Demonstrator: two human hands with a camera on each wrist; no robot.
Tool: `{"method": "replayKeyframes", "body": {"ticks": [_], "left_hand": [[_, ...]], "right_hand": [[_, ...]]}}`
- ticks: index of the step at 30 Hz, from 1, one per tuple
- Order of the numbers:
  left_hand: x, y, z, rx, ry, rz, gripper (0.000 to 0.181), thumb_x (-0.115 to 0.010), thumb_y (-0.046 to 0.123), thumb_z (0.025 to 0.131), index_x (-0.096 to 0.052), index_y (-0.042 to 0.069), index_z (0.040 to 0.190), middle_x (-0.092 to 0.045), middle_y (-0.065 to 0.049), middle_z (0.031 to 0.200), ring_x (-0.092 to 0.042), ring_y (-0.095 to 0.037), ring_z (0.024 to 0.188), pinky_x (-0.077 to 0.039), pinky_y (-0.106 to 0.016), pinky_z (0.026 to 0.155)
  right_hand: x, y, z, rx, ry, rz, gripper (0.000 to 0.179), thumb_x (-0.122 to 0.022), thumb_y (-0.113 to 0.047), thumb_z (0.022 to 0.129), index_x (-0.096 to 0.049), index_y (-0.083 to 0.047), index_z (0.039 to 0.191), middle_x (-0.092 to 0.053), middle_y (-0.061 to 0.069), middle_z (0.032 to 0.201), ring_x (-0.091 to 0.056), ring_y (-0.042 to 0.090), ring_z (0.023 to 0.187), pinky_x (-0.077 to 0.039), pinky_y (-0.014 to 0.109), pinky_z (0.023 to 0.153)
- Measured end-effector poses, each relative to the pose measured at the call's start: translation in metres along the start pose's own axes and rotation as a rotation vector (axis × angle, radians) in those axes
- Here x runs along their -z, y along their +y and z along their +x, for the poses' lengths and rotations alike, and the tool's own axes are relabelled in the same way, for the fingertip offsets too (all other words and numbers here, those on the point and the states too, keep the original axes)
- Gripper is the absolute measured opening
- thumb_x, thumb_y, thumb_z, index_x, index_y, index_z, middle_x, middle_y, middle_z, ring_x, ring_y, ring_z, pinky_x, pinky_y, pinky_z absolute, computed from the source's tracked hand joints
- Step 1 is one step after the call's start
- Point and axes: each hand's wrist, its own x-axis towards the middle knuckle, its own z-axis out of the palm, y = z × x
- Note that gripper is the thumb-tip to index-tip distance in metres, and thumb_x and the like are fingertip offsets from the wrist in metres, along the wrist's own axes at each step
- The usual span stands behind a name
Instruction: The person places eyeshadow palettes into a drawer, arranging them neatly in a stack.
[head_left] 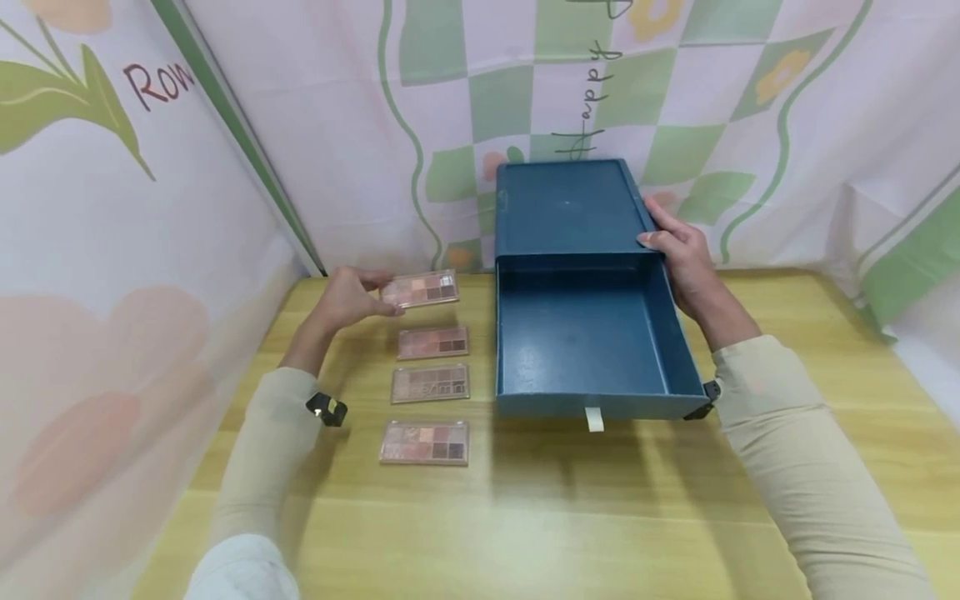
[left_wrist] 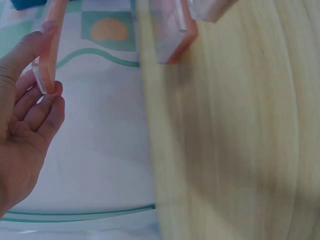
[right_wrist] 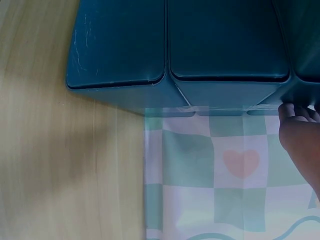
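My left hand (head_left: 348, 297) pinches an eyeshadow palette (head_left: 429, 288) by its left end, thumb on one face and fingers on the other. In the left wrist view that palette (left_wrist: 49, 62) is held tilted, apart from the tabletop. My right hand (head_left: 688, 258) grips the far right side of a dark blue drawer box (head_left: 567, 208), with the thumb on its top edge. The right wrist view shows fingers (right_wrist: 287, 112) against the box's edge; the rest of that hand is cut off. The box's drawer (head_left: 543, 407) is pulled out towards me, with nothing inside.
Three more palettes lie in a column left of the drawer: one upper (head_left: 433, 342), one middle (head_left: 430, 383), one nearest me (head_left: 425, 442). A pale pull tab (head_left: 594, 419) hangs from the drawer front. Patterned cloth (head_left: 337, 125) stands behind the wooden table (head_left: 525, 533).
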Motion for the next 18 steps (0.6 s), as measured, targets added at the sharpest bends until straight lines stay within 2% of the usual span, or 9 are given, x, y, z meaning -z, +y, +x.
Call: {"method": "replayKeyframes", "body": {"ticks": [7, 18], "left_hand": [[0.005, 0.020, -0.010, 0.016, 0.007, -0.012, 0.072, -0.094, 0.022, 0.069, -0.066, 0.004, 0.133, -0.063, -0.017, 0.142, -0.058, -0.037, 0.135, -0.048, -0.045, 0.114], [0.011, 0.045, -0.025, 0.027, 0.002, -0.042, 0.070, -0.094, 0.022, 0.070, -0.066, 0.006, 0.133, -0.063, -0.015, 0.142, -0.057, -0.035, 0.137, -0.047, -0.044, 0.115]], "right_hand": [[0.001, 0.000, 0.000, 0.011, -0.015, 0.020, 0.069, -0.048, -0.002, 0.098, -0.021, -0.008, 0.160, -0.013, 0.003, 0.172, -0.021, 0.014, 0.158, -0.046, 0.005, 0.093], [0.000, -0.001, -0.001, 0.023, -0.030, 0.033, 0.069, -0.049, -0.001, 0.098, -0.019, -0.006, 0.160, -0.011, 0.002, 0.173, -0.016, 0.014, 0.159, -0.044, 0.004, 0.094]]}}
